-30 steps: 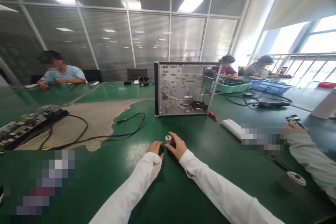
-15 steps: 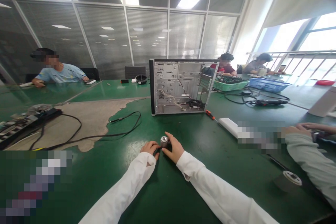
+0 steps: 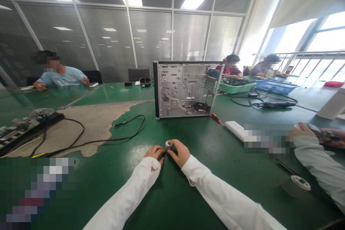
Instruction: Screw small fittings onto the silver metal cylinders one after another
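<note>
A small grey cylindrical container [image 3: 167,146] with a pale rim stands on the green table in front of me. My right hand [image 3: 180,152] is closed at its right side, thumb low against it and fingertips bent over the rim. My left hand [image 3: 154,152] rests on the table just to the left, fingers curled together. Something dark shows under those fingers, too small to name. Beyond both hands stands an opened computer case [image 3: 185,91], upright, with loose cables and a black fan [image 3: 201,106] inside.
An orange-handled screwdriver [image 3: 215,117] and a white bar [image 3: 234,129] lie right of the case. A black cable [image 3: 132,136] runs at left. A co-worker's sleeve [image 3: 309,151] and another round container [image 3: 295,187] are at right. Green [image 3: 237,87] and blue baskets [image 3: 276,87] stand behind.
My right fingers have bent down over the container's rim from their raised position. My left hand stays in place. The co-worker's hands at right have shifted.
</note>
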`<state>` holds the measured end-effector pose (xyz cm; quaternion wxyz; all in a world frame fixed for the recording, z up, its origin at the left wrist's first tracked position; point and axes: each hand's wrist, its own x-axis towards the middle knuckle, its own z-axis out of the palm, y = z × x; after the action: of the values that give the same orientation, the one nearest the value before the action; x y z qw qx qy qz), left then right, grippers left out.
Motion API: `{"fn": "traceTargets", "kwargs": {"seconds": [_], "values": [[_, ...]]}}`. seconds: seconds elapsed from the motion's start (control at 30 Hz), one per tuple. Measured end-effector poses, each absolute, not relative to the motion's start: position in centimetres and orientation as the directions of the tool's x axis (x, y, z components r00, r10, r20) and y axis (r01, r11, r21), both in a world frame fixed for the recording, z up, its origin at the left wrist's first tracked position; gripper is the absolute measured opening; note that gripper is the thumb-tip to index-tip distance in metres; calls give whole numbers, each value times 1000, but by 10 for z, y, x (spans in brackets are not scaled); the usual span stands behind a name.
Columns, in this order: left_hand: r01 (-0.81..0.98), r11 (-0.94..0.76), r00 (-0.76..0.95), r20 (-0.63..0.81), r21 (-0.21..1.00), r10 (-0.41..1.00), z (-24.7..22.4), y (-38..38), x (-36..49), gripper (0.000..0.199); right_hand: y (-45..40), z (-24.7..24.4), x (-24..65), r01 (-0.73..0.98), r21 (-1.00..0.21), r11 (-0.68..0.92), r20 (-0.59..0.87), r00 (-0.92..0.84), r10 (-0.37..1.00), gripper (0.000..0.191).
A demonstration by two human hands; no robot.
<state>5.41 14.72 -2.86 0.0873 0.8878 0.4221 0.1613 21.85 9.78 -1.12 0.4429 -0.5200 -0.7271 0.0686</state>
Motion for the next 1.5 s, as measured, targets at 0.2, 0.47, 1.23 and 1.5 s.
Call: {"fn": "traceTargets", "kwargs": {"seconds": [0.2, 0.47, 1.23, 1.5], "values": [[730, -618, 581, 210, 292, 786, -29, 147, 56, 31, 95, -8, 217, 659, -621, 424, 557, -10, 830, 29], [732, -613, 581, 196, 298, 790, -28, 146, 55, 30, 105, -9, 218, 204, -932, 301, 341, 209, 916, 34], [723, -616, 594, 173, 313, 785, -31, 153, 54, 31, 117, -5, 227, -707, -624, -333, -394, -83, 916, 18], [700, -635, 593, 231, 326, 772, -32, 150, 53, 30, 117, -3, 235, -753, -516, -409, -424, -190, 885, 22]]}}
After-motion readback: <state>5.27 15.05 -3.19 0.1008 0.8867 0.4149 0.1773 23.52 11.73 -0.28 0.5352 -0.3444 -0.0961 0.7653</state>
